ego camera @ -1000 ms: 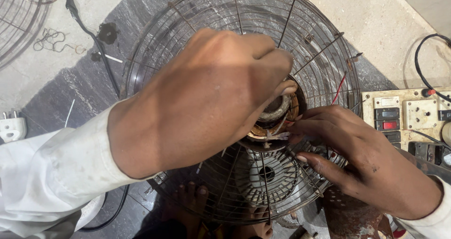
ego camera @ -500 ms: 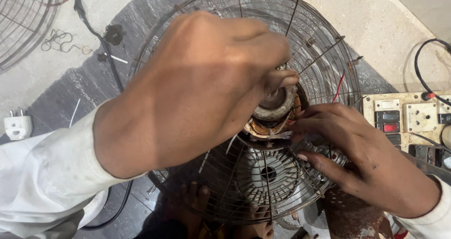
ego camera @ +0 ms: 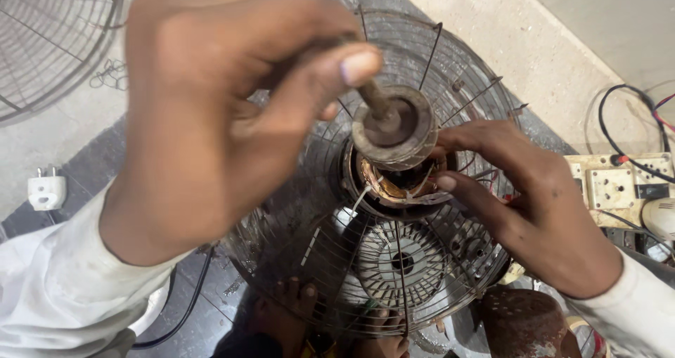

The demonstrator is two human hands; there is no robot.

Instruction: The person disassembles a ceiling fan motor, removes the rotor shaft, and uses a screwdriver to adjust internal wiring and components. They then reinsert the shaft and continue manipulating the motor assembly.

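Rotor point(ego camera: 394, 127) now lifted clear of the stator point(ego camera: 394, 182) vs a sec ago; my left hand point(ego camera: 211, 119) fingers pinching its shaft, right hand point(ego camera: 534, 203) fingers pressed on stator rim inside fan guard point(ego camera: 464, 91). Motor's coming apart.

Left hand point(ego camera: 211, 119) lifting rotor point(ego camera: 394, 127), right hand point(ego camera: 534, 203) steadying what looks like motor housing point(ego camera: 394, 182), wire guard point(ego camera: 365, 273)

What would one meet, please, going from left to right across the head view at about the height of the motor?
White plug on the floor → left hand holding the rotor by its shaft → right hand at the motor housing → switch and socket board.
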